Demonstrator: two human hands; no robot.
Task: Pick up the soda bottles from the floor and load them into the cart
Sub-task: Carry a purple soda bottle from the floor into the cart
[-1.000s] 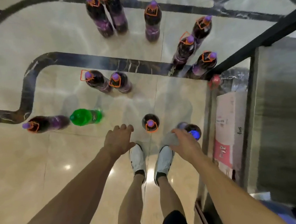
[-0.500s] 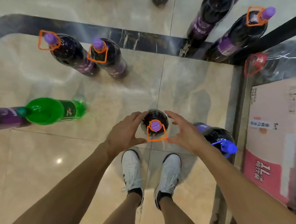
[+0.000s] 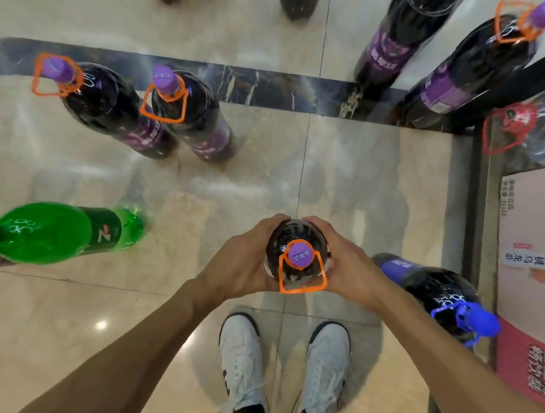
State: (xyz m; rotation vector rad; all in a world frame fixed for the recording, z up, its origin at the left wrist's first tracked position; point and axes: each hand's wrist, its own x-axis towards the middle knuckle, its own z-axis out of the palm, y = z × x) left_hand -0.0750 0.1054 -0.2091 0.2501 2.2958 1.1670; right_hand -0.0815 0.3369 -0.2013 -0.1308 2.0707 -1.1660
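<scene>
From the head view, looking straight down: my left hand (image 3: 237, 269) and right hand (image 3: 346, 265) cup the purple-capped bottle (image 3: 295, 234) from either side, fingers curled round its dark shoulder and nearly meeting on the far side. It stands upright on the floor (image 3: 76, 325), just ahead of my shoes (image 3: 242, 352). The cart (image 3: 470, 204) is to my right.

What worries me is the grip. I am holding a smooth, domed plastic shoulder that narrows upward, so I judge that a full bottle could slide down through my palms as I lift and land on my toes. The orange loop (image 3: 301, 278) at the neck would be a surer hold. The swing to the right is a risk too, because the blue-capped bottle (image 3: 438, 287) stands just beside my right wrist, near the cart's edge, and I could knock it over.

The floor is polished stone, glossy and pale with a dark veined band, so anything that tips would probably roll. The green bottle (image 3: 50, 231) is clear plastic, like the rest. A matte pink carton (image 3: 534, 247) sits in the cart, flat-sided and boxy.
</scene>
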